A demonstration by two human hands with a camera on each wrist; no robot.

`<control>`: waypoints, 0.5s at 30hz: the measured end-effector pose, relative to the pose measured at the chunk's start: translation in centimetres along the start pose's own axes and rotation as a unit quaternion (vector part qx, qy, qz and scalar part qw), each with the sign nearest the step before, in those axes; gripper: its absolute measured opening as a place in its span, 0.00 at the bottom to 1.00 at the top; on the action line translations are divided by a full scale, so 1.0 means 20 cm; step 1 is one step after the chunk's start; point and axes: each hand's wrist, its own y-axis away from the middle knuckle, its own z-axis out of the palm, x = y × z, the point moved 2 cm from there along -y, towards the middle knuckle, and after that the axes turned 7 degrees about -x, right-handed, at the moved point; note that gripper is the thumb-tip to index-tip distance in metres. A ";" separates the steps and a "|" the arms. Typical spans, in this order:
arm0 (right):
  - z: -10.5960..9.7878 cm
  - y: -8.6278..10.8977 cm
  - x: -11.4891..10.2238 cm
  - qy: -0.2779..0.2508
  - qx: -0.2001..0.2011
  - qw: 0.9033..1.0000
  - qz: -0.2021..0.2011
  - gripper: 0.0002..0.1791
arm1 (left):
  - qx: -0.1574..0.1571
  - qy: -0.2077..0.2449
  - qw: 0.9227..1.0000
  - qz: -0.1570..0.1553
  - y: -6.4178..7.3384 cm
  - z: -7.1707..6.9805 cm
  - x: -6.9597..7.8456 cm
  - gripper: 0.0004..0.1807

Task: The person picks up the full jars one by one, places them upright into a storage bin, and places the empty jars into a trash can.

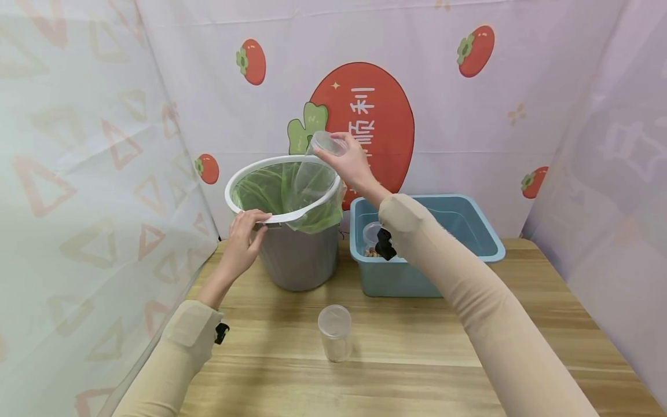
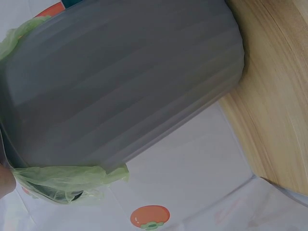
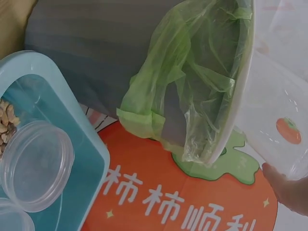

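Note:
My right hand holds a clear plastic jar near its upper end. The jar is tilted over the trash can, its lower end inside the white rim. No contents can be made out in it. A green bag lines the grey trash can and folds over its edge. At the rim's near left side my left hand grips the edge, fingers on top and thumb below. Another clear jar stands upright on the table, in front of the can.
Right of the can sits a blue basin. Inside it are clear round lids and brown broken pieces. The wooden table ends at printed cloth walls behind and at both sides.

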 end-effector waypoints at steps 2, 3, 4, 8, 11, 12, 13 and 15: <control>0.02 0.00 0.01 0.012 -0.013 1.000 -0.002 0.30 | -0.001 0.000 1.000 -0.002 0.00 0.00 0.00 0.13; 0.03 0.00 0.01 0.017 -0.019 1.000 0.000 0.30 | -0.001 0.000 1.000 -0.003 0.00 0.00 0.00 0.13; 0.03 0.00 0.01 0.023 -0.023 0.999 0.002 0.30 | -0.001 0.000 1.000 -0.004 0.00 0.00 0.00 0.13; 0.05 0.00 0.02 0.040 -0.043 0.998 0.013 0.32 | -0.002 -0.001 1.000 -0.003 0.00 0.00 0.00 0.13; 0.06 0.00 0.03 0.066 -0.083 0.994 0.021 0.32 | -0.002 0.000 1.000 -0.003 0.00 0.00 0.01 0.13; 0.06 0.00 0.04 0.079 -0.098 0.992 0.024 0.32 | -0.001 0.001 1.000 -0.003 0.00 0.00 0.01 0.13; 0.06 0.01 0.04 0.094 -0.114 0.989 0.026 0.32 | -0.001 0.000 1.000 -0.003 0.00 0.00 0.01 0.13; 0.06 0.02 0.05 0.106 -0.136 0.985 0.022 0.30 | 0.000 0.000 1.000 -0.003 0.00 0.00 0.00 0.13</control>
